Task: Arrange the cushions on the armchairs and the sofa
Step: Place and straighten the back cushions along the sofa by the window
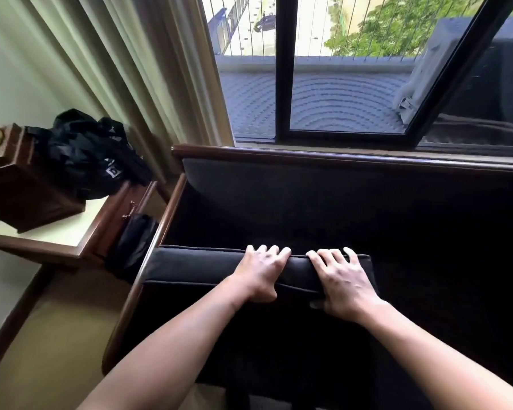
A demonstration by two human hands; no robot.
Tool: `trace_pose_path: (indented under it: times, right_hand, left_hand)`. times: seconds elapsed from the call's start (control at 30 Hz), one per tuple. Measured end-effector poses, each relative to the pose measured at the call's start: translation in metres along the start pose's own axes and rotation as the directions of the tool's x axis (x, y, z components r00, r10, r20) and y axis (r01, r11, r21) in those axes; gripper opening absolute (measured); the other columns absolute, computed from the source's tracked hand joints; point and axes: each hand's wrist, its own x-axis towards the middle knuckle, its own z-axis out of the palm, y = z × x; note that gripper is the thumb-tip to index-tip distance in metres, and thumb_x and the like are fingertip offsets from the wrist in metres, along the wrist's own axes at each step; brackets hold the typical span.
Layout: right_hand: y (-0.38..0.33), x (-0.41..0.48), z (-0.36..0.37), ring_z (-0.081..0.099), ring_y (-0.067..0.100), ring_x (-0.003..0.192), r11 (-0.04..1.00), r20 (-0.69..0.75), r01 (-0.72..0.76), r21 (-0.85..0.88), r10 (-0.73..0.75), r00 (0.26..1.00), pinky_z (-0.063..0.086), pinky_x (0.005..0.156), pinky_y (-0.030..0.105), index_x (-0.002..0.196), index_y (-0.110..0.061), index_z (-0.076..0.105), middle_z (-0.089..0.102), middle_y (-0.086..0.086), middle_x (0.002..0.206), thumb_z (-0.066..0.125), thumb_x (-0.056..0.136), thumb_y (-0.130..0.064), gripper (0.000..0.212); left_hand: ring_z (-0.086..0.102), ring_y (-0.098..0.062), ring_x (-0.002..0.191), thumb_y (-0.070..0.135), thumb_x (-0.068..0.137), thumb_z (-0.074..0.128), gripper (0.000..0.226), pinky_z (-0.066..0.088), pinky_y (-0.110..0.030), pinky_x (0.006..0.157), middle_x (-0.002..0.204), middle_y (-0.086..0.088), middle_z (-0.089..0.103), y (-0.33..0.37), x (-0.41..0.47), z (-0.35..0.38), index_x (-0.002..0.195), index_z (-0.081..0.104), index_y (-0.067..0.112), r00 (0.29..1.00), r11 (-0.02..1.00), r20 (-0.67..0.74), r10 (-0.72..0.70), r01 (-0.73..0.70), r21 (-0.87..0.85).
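Observation:
A dark, thick cushion (190, 267) with piped edges stands on its edge in front of me, over the seat of a dark sofa (323, 184) with a wooden frame. My left hand (259, 272) grips the cushion's top edge, fingers curled over the far side. My right hand (345, 281) grips the same edge a little to the right, thumb under the near face. The cushion's lower part blends into the dark seat, so I cannot make out where it ends.
Left of the sofa stands a wooden side table (71, 229) with a dark wooden box (21, 187) and a black bag (92, 155) on it. Pale curtains (137, 69) hang at the left of a black-framed window (285, 69) behind the sofa. Beige floor (51, 335) at lower left.

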Motion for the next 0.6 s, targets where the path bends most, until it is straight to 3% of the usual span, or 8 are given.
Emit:
trace_pose_path:
  times: [0.07, 0.17, 0.27, 0.37, 0.47, 0.53, 0.6]
  right_hand:
    - [-0.001, -0.010, 0.017, 0.054, 0.030, 0.125, 0.999, -0.021, -0.041, 0.009, 0.041, 0.999, 0.027, 0.116, 0.059, 0.148, -0.014, 0.041, 0.055, 0.007, 0.137, 0.078, 0.054, -0.071, 0.116]
    - [0.012, -0.026, 0.027, 0.043, 0.036, 0.141, 0.995, -0.117, -0.096, -0.001, 0.095, 0.989, 0.017, 0.118, 0.065, 0.155, -0.013, 0.037, 0.046, 0.012, 0.153, 0.058, 0.072, -0.084, 0.111]
    - [0.024, -0.038, 0.028, 0.025, 0.038, 0.152, 0.976, -0.148, -0.215, 0.017, 0.216, 0.965, 0.012, 0.116, 0.068, 0.160, -0.020, 0.029, 0.029, 0.015, 0.164, 0.036, 0.085, -0.085, 0.100]
    - [0.026, -0.039, 0.039, 0.027, 0.039, 0.150, 0.934, -0.175, -0.325, 0.149, 0.349, 0.921, 0.036, 0.105, 0.067, 0.158, -0.023, 0.033, 0.025, 0.015, 0.165, 0.032, 0.095, -0.071, 0.079]
    - [0.020, -0.029, 0.050, 0.044, 0.039, 0.139, 0.836, -0.300, -0.399, 0.376, 0.517, 0.802, 0.058, 0.078, 0.057, 0.151, -0.015, 0.046, 0.031, 0.018, 0.163, 0.039, 0.102, -0.051, 0.061]
    - [0.012, -0.020, 0.056, 0.050, 0.039, 0.132, 0.758, -0.361, -0.410, 0.507, 0.618, 0.698, 0.059, 0.078, 0.054, 0.148, -0.012, 0.050, 0.034, 0.018, 0.162, 0.046, 0.102, -0.039, 0.054]
    - [0.007, -0.009, 0.056, 0.055, 0.039, 0.127, 0.645, -0.362, -0.406, 0.648, 0.729, 0.581, 0.055, 0.088, 0.050, 0.146, -0.010, 0.051, 0.041, 0.016, 0.159, 0.051, 0.099, -0.036, 0.054]
  left_hand:
    - [0.056, -0.031, 0.121, 0.031, 0.072, 0.077, 0.091, 0.042, -0.048, 0.103, 0.135, -0.006, 0.056, -0.001, 0.000, 0.021, 0.153, 0.037, 0.020, 0.999, 0.999, -0.046, 0.026, -0.024, 0.032]
    - [0.053, -0.032, 0.131, 0.071, 0.072, 0.076, 0.114, 0.039, -0.058, 0.115, 0.147, -0.010, 0.055, -0.016, -0.007, 0.044, 0.163, 0.032, 0.019, 0.981, 0.998, -0.186, 0.054, -0.047, 0.043]
    - [0.055, -0.046, 0.138, 0.087, 0.089, 0.038, 0.100, 0.037, -0.075, 0.114, 0.154, -0.024, 0.055, -0.043, -0.028, 0.063, 0.162, 0.043, 0.019, 0.940, 0.995, -0.340, 0.026, 0.009, 0.101]
    - [0.048, -0.054, 0.143, 0.072, 0.104, 0.024, 0.080, 0.028, -0.080, 0.114, 0.157, -0.029, 0.051, -0.072, -0.053, 0.077, 0.160, 0.049, 0.022, 0.869, 0.969, -0.454, -0.198, 0.243, 0.042]
    - [0.042, -0.057, 0.145, 0.066, 0.103, 0.034, 0.073, 0.026, -0.083, 0.109, 0.156, -0.030, 0.050, -0.099, -0.068, 0.081, 0.156, 0.054, 0.021, 0.747, 0.858, -0.452, -0.487, 0.506, -0.088]
    - [0.042, -0.056, 0.144, 0.067, 0.098, 0.040, 0.074, 0.030, -0.080, 0.109, 0.156, -0.030, 0.050, -0.112, -0.068, 0.077, 0.151, 0.059, 0.019, 0.676, 0.797, -0.445, -0.588, 0.577, -0.177]
    - [0.049, -0.055, 0.137, 0.067, 0.094, 0.045, 0.074, 0.039, -0.071, 0.107, 0.154, -0.028, 0.052, -0.122, -0.063, 0.071, 0.146, 0.065, 0.018, 0.599, 0.744, -0.455, -0.659, 0.608, -0.277]
